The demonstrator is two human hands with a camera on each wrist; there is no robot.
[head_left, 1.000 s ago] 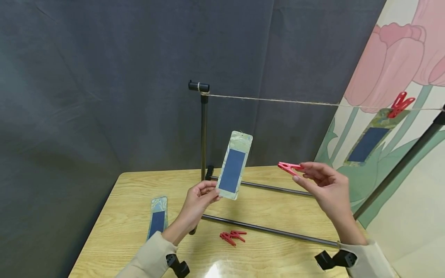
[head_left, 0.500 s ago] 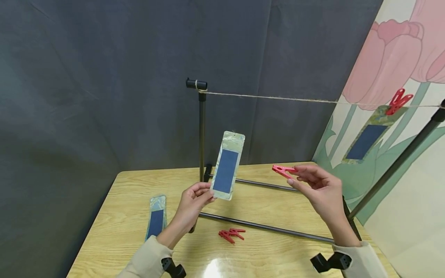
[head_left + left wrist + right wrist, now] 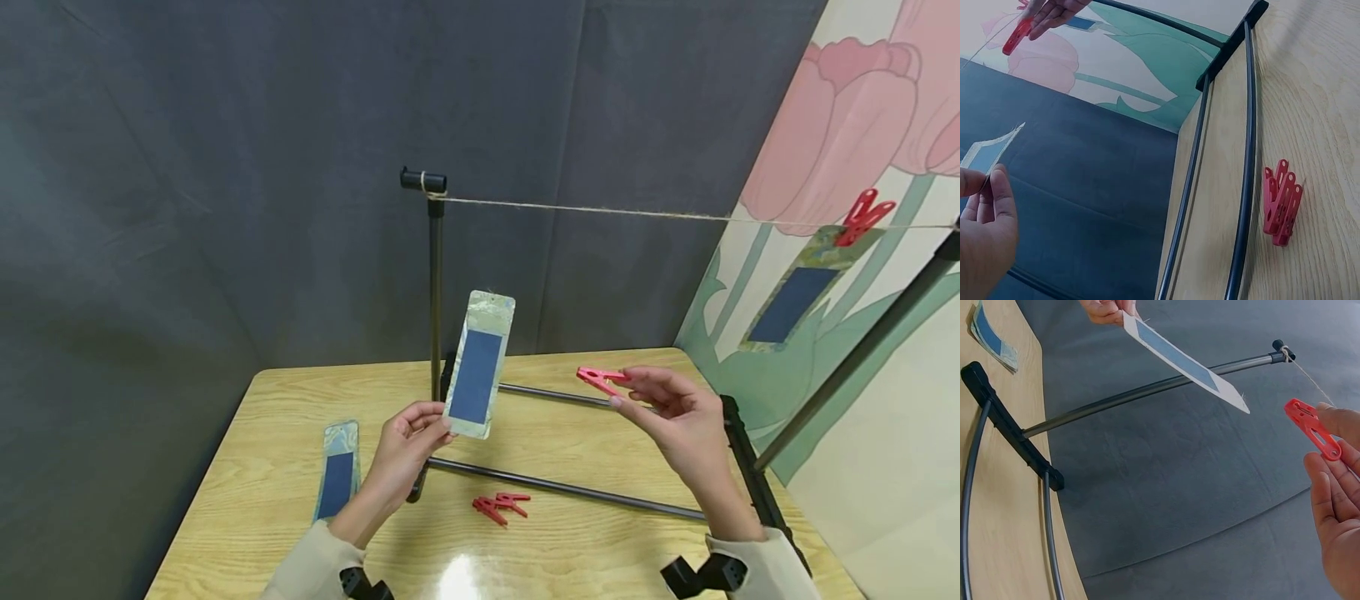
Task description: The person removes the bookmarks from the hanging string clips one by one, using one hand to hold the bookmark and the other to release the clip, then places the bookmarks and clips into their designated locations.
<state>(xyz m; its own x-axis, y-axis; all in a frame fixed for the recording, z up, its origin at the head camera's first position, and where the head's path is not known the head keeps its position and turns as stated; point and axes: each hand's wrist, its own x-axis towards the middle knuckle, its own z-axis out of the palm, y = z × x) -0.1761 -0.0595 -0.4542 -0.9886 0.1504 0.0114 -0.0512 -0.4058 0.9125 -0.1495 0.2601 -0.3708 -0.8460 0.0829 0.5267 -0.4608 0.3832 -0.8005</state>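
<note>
Between thumb and fingers, my left hand (image 3: 408, 450) pinches the lower left corner of a bookmark (image 3: 477, 367), pale green with a dark blue panel. It is held upright but slightly tilted, below the string (image 3: 570, 207). My right hand (image 3: 678, 425) pinches a red clothespin (image 3: 602, 380) by its handle ends, jaws pointing left. That clothespin is apart from both string and bookmark; the right wrist view shows the red clothespin (image 3: 1313, 428) between thumb and fingertips. At the string's right end hangs another bookmark (image 3: 797, 304), held by a red clothespin (image 3: 862, 218).
More bookmarks (image 3: 337, 471) lie at the table's left, partly behind my left arm. Several red clothespins (image 3: 1282, 203) lie in a small pile near the front rail (image 3: 562, 487). A black post (image 3: 437, 292) carries the string's left end; a slanted post (image 3: 862, 350) stands at right.
Both hands have shifted left and slightly down in the head view, carrying the bookmark and the clothespin. The grips look the same, and the hanging bookmark and the pile stay put.
</note>
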